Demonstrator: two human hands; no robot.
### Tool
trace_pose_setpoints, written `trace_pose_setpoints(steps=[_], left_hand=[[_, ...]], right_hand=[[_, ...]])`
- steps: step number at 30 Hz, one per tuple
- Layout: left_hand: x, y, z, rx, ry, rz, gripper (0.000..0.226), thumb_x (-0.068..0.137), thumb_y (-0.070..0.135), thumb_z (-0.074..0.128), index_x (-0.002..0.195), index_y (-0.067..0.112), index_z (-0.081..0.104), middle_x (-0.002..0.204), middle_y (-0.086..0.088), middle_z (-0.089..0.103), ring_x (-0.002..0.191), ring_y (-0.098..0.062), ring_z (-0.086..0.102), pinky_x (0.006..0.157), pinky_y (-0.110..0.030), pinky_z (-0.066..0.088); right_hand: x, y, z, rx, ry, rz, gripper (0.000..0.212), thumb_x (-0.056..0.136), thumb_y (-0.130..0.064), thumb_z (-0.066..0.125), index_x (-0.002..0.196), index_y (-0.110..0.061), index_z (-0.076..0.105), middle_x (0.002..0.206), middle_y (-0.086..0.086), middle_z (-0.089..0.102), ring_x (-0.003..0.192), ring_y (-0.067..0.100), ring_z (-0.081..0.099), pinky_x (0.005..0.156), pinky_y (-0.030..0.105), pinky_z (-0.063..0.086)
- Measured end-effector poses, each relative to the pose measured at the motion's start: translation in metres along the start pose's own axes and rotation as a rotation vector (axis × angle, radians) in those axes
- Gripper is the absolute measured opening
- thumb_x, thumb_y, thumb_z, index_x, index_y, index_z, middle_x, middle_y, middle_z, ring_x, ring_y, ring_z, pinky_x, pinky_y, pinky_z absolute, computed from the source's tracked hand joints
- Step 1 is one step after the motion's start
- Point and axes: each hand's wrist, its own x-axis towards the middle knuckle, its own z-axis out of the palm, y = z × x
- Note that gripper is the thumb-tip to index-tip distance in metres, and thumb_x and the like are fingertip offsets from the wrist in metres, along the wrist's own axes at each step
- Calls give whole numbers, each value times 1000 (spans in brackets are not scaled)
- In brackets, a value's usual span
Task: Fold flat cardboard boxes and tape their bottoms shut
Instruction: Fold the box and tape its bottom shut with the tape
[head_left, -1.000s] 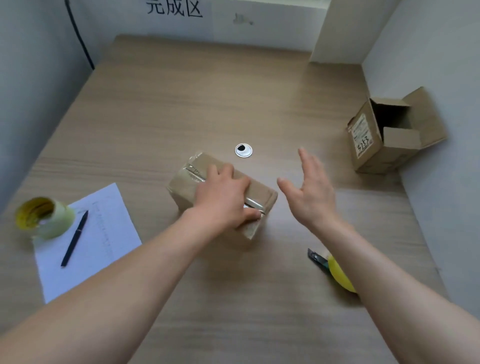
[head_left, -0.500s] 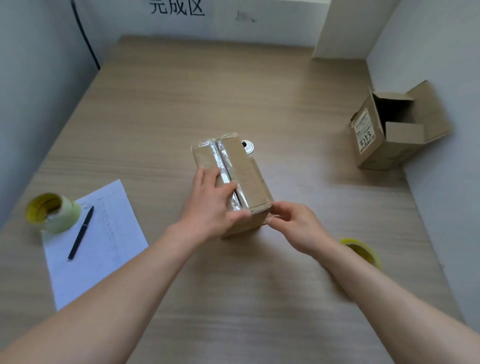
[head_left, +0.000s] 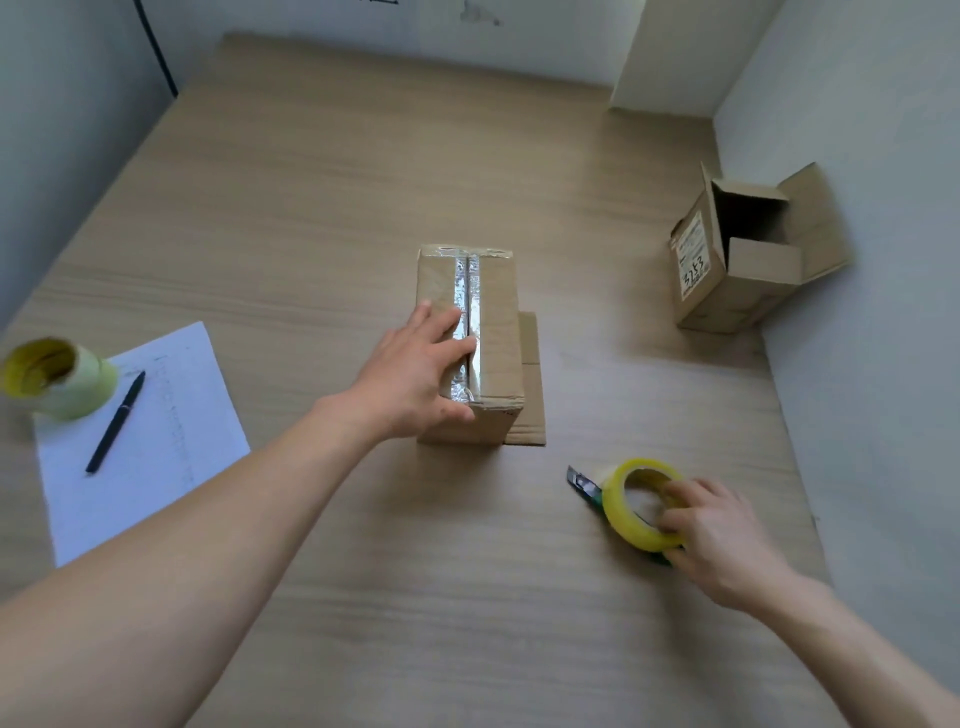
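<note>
Left hand (head_left: 415, 374) flat on taped box (head_left: 493, 322), right hand (head_left: 711, 535) gripping tape dispenser (head_left: 631, 506)

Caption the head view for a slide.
Left hand steadies the box while right hand grips the tape roll.

Bare table (head_left: 363, 208) lies open behind the cardboard box (head_left: 496, 332); an open box (head_left: 748, 270) blocks the right wall.

body: two bare forearms | left hand (head_left: 415, 379): no glove, ring or watch | right hand (head_left: 719, 535): same, wrist bare | sleeves: not visible, arms uncovered to frame edge | nails short, unpainted
</note>
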Motion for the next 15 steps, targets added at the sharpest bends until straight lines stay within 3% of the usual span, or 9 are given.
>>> trace_pose_setpoints(steps=[3,6,8,10,12,13,15], left_hand=[[-2,12,-5,77,-46,-40,90,65,56,80,142,29,42,159,3,17,147,-17,-1,114,-47,18],[-9,37,-9,15,48,-21,88,71,50,80,146,22,42,161,-3,22,150,-26,7,119,-47,15],[-15,62,-11,-207,170,60,68,77,32,81,137,14,55,150,-8,43,143,-27,31,116,-40,27],[-21,87,-12,-423,157,97,51,83,21,77,130,10,62,137,-7,56,124,-17,52,104,-26,39],[-27,106,-15,-582,91,63,42,88,18,71,129,11,63,129,-3,58,92,2,59,81,-9,42],[-28,111,-16,-654,69,33,39,90,16,68,128,10,63,126,-3,57,79,4,57,72,-5,41],[-29,114,-18,-760,42,-10,34,92,13,65,126,9,64,120,-5,57,78,-6,59,65,-6,43]], right_hand=[[2,5,-7,277,95,18,31,74,-28,71,105,-28,74,132,-3,60,131,22,47,101,31,33],[-4,-3,-33,722,144,81,26,67,-32,61,90,-23,70,91,2,69,93,27,61,82,39,44],[-5,-12,-52,1043,179,29,16,68,-29,58,80,-20,63,74,8,61,76,32,56,71,43,41],[-3,-22,-70,1210,216,-80,12,70,-21,55,78,-15,61,72,12,63,71,28,54,69,40,38],[0,-35,-86,1274,224,-180,14,69,-16,53,78,-11,62,71,14,64,69,22,55,66,34,39],[2,-40,-92,1294,216,-217,15,68,-14,52,79,-10,63,70,15,65,68,22,56,63,31,40],[6,-51,-101,1330,198,-273,16,68,-11,52,78,-6,63,68,15,64,66,22,58,61,27,42]])
